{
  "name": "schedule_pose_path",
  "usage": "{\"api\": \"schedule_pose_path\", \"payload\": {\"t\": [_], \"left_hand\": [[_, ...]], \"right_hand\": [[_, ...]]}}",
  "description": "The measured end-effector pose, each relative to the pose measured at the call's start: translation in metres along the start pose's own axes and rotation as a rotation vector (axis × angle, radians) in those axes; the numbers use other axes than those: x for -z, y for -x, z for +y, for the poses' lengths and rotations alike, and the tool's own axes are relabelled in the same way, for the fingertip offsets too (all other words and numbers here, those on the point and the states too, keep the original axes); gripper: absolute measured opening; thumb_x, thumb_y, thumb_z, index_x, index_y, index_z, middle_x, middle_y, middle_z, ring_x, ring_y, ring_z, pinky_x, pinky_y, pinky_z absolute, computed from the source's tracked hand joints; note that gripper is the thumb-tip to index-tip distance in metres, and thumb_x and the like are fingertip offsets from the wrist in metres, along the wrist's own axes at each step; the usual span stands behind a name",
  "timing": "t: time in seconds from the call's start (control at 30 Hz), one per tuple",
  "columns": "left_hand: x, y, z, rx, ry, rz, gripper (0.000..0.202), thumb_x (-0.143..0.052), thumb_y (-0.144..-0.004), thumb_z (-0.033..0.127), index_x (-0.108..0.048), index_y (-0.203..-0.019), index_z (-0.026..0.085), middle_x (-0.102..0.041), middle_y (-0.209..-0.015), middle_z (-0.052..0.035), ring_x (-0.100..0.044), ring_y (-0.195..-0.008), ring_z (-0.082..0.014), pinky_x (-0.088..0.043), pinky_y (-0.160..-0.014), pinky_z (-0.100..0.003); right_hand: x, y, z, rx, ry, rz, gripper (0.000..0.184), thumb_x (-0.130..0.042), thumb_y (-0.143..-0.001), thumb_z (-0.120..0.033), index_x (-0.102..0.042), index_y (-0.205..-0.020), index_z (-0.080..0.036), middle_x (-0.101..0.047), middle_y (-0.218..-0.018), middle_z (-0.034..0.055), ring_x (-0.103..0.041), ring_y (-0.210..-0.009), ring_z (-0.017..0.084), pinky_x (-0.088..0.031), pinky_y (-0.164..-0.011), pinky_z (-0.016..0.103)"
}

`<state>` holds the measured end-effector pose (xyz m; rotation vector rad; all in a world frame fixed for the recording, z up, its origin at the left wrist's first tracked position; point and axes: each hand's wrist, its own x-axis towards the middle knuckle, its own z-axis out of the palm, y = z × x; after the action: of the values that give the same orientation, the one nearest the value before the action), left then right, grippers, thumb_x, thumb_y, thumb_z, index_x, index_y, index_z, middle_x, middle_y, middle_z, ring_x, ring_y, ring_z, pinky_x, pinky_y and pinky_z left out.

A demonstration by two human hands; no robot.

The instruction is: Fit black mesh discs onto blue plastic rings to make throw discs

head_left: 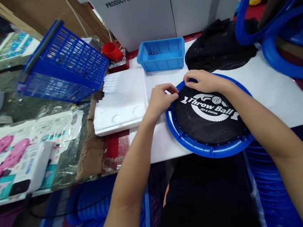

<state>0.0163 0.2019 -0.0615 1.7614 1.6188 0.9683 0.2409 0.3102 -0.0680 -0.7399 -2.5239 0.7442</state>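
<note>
A round blue-rimmed disc with black mesh printed "Throw Ball" (208, 119) lies on a white sheet at the table's near edge. My left hand (162, 98) rests on its far left rim, fingers curled in a pinch at the mesh edge. My right hand (205, 79) sits on the far rim, fingers bent over and pressing the mesh edge. Both forearms reach in from below.
A small blue tray (161, 54) and a pile of black mesh (218, 49) lie behind the disc. A white foam tray (121, 101), a red cup (111, 51) and a tilted blue basket (63, 64) stand left. Blue hoops (287, 54) stack right and below (269, 182). White cartons (150, 4) stand behind.
</note>
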Motion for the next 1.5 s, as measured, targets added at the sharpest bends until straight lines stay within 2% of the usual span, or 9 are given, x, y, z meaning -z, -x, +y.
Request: {"api": "schedule_pose_path", "payload": {"t": [0.2,0.37,0.6,0.77,0.87,0.97,1.13,1.3,1.5], "left_hand": [[0.003,0.001,-0.003,-0.034,-0.057,-0.025,0.020,-0.067,-0.073,0.015,-0.079,-0.088,0.019,-0.078,-0.085,-0.0026,-0.069,-0.081,-0.0176,-0.052,-0.077,-0.033],[0.003,-0.003,-0.005,0.000,-0.007,-0.013,0.025,-0.069,-0.071,0.012,-0.074,-0.094,0.019,-0.076,-0.086,-0.0029,-0.068,-0.079,-0.0176,-0.051,-0.072,-0.031],[0.002,-0.003,0.001,0.015,-0.058,-0.022,0.017,-0.069,-0.069,0.013,-0.071,-0.085,0.019,-0.073,-0.081,-0.0019,-0.066,-0.079,-0.0179,-0.051,-0.074,-0.033],[0.005,-0.005,-0.001,0.033,0.098,-0.090,0.010,-0.068,-0.073,0.017,-0.074,-0.081,0.018,-0.071,-0.079,-0.0023,-0.064,-0.078,-0.0173,-0.052,-0.079,-0.034],[0.001,-0.005,-0.003,0.059,0.139,-0.044,0.009,-0.068,-0.074,0.018,-0.075,-0.079,0.018,-0.070,-0.078,-0.0024,-0.064,-0.077,-0.0172,-0.052,-0.079,-0.034],[-0.003,-0.005,-0.001,0.063,0.082,0.000,0.009,-0.068,-0.074,0.019,-0.076,-0.077,0.018,-0.072,-0.076,-0.0020,-0.065,-0.078,-0.0178,-0.053,-0.084,-0.036],[-0.005,-0.004,0.000,0.094,0.087,-0.014,0.012,-0.070,-0.076,0.022,-0.081,-0.079,0.018,-0.078,-0.082,-0.0054,-0.070,-0.084,-0.0212,-0.055,-0.091,-0.038],[-0.011,-0.003,0.000,0.184,0.118,0.083,0.017,-0.071,-0.075,0.023,-0.085,-0.083,0.016,-0.080,-0.083,-0.0072,-0.071,-0.083,-0.0224,-0.057,-0.087,-0.038],[0.001,-0.001,0.003,0.096,-0.050,-0.037,0.021,-0.068,-0.076,0.018,-0.086,-0.086,0.018,-0.082,-0.088,-0.0073,-0.073,-0.087,-0.0229,-0.057,-0.092,-0.040]], "right_hand": [[0.001,0.001,-0.001,-0.005,-0.004,-0.017,0.016,-0.057,-0.098,-0.030,-0.071,-0.100,-0.023,-0.075,-0.117,0.0102,-0.067,-0.112,0.030,-0.051,-0.107,0.047],[0.002,0.001,-0.003,-0.018,0.002,-0.030,0.017,-0.056,-0.098,-0.029,-0.071,-0.101,-0.023,-0.074,-0.117,0.0099,-0.067,-0.112,0.028,-0.050,-0.107,0.045],[0.002,0.000,-0.002,-0.026,0.014,-0.034,0.018,-0.056,-0.098,-0.029,-0.071,-0.101,-0.022,-0.075,-0.116,0.0110,-0.068,-0.110,0.029,-0.051,-0.105,0.046],[0.002,0.001,-0.003,-0.025,-0.001,-0.024,0.017,-0.056,-0.098,-0.029,-0.072,-0.100,-0.022,-0.075,-0.115,0.0108,-0.068,-0.109,0.029,-0.052,-0.105,0.047],[0.002,0.001,-0.004,-0.025,-0.003,-0.026,0.015,-0.057,-0.099,-0.028,-0.071,-0.099,-0.023,-0.075,-0.114,0.0103,-0.068,-0.109,0.028,-0.052,-0.104,0.046],[0.002,0.000,-0.003,-0.027,0.001,-0.026,0.015,-0.057,-0.098,-0.027,-0.071,-0.099,-0.023,-0.075,-0.114,0.0101,-0.068,-0.109,0.028,-0.052,-0.105,0.046],[0.002,0.000,-0.003,-0.016,-0.001,-0.031,0.016,-0.056,-0.098,-0.029,-0.071,-0.100,-0.022,-0.075,-0.114,0.0114,-0.068,-0.110,0.029,-0.052,-0.104,0.047],[0.002,0.000,-0.003,-0.026,0.010,-0.037,0.015,-0.055,-0.098,-0.027,-0.070,-0.100,-0.021,-0.075,-0.114,0.0122,-0.068,-0.110,0.030,-0.052,-0.104,0.047],[0.002,0.001,-0.005,-0.037,0.003,-0.032,0.016,-0.056,-0.099,-0.027,-0.071,-0.101,-0.022,-0.075,-0.115,0.0106,-0.067,-0.108,0.028,-0.052,-0.103,0.045]]}}
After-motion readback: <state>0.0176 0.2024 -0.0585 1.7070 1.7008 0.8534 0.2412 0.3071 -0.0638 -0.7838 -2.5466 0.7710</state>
